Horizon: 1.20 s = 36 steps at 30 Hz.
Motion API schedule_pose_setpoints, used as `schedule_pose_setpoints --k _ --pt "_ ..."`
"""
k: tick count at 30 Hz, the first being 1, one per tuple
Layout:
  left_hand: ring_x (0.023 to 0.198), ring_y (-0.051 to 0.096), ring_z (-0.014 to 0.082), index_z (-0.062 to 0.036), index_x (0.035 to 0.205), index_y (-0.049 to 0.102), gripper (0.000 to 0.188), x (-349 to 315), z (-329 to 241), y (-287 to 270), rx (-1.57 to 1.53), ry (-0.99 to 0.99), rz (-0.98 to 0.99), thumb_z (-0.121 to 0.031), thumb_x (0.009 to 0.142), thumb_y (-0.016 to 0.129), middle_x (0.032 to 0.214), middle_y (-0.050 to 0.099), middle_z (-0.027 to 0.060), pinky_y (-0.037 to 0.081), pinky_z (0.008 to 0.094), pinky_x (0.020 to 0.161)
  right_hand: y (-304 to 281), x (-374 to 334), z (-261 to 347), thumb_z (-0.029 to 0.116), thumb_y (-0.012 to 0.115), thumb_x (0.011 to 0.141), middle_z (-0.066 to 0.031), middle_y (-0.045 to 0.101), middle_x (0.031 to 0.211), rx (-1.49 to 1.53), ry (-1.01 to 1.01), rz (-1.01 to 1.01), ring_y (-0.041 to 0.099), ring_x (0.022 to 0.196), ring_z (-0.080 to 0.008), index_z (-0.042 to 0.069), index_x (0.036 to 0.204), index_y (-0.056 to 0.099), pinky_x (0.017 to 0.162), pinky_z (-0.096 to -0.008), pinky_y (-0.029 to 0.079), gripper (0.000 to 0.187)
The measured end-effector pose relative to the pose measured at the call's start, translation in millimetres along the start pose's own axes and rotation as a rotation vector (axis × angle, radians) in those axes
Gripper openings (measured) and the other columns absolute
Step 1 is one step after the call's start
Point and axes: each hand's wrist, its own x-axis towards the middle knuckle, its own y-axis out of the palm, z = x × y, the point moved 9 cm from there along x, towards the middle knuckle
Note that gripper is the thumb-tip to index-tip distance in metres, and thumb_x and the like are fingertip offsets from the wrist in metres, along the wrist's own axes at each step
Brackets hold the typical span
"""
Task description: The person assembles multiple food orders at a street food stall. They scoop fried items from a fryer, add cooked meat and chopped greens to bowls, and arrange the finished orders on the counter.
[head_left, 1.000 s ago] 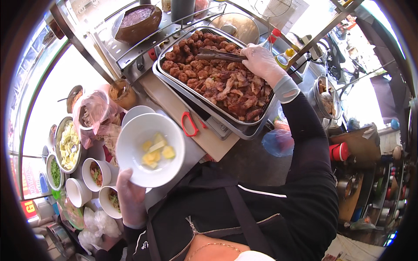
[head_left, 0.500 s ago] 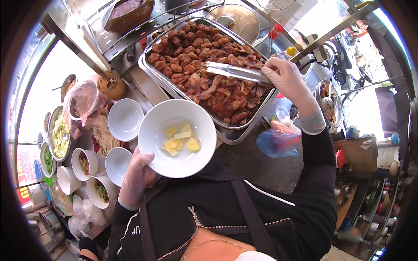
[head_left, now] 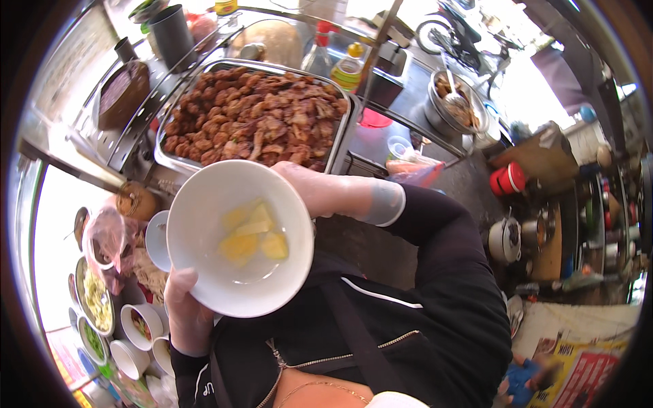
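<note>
My gloved left hand point(head_left: 186, 314) grips a white bowl point(head_left: 204, 285) by its rim, thumb over the edge. The bowl is tilted toward me and holds several pale yellow chunks point(head_left: 238, 246). Behind its right side is my gloved right hand point(head_left: 306, 188); the bowl covers the fingers, and whether they hold anything is hidden. Just beyond the bowl, a metal tray point(head_left: 348, 129) carries a heap of browned fried meat pieces point(head_left: 265, 112). The metal tongs are out of sight.
Several white bowls point(head_left: 130, 359) with some chopped food stand at left, near a pink plastic bag point(head_left: 109, 234). Bottles point(head_left: 348, 66) stand behind the tray. A metal pot with a strainer point(head_left: 454, 102) sits at far right. A metal frame bar point(head_left: 68, 166) crosses at left.
The view has swung to the right. The bowl is closer and more tilted. My right hand has come from over the meat to behind the bowl, and the tongs have gone from sight.
</note>
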Motion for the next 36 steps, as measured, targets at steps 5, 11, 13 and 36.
schedule_pose_setpoints --k 5,11,13,36 --pt "0.121 0.056 0.0305 0.0048 0.142 0.037 0.074 -11 3 -11 -0.04 -0.085 0.108 -0.023 0.077 0.059 0.133 0.052 0.0208 0.047 0.041 0.104 -4 2 -22 0.015 0.055 0.095 -0.0074 0.065 0.069 -0.015 -0.021 -0.139 0.059 0.046 -0.015 -0.001 0.094 0.069 0.048 -0.0283 0.049 0.021" --pt "0.122 0.057 0.0327 0.0078 0.141 0.037 0.064 -13 -9 12 -0.104 -0.005 0.082 -0.022 0.086 0.052 0.136 0.051 0.0232 0.05 0.0443 0.103 17 -17 36 0.008 0.058 0.088 -0.0178 0.069 0.105 -0.559 -0.489 0.034 0.067 0.098 -0.0303 -0.004 0.104 0.066 0.082 -0.0392 0.054 0.021" --pt "0.125 0.054 0.0335 0.0068 0.142 0.036 0.065 -4 -5 3 -0.119 0.002 0.162 -0.022 0.086 0.052 0.138 0.049 0.0234 0.049 0.0444 0.105 14 -19 30 0.015 0.068 0.085 -0.0175 0.066 0.111 -0.403 -0.378 0.045 0.063 0.104 -0.0336 -0.001 0.111 0.064 0.09 -0.0419 0.051 0.03" --pt "0.127 0.053 0.0338 0.0085 0.143 0.03 0.066 19 31 -19 -0.207 -0.031 0.093 -0.013 0.087 0.057 0.139 0.047 0.0236 0.045 0.0478 0.108 -111 -58 39 0.013 0.063 0.086 -0.0105 0.063 0.074 -1.594 0.222 -0.307 0.068 0.071 -0.0298 0.011 0.109 0.063 0.059 -0.0402 0.054 0.023"
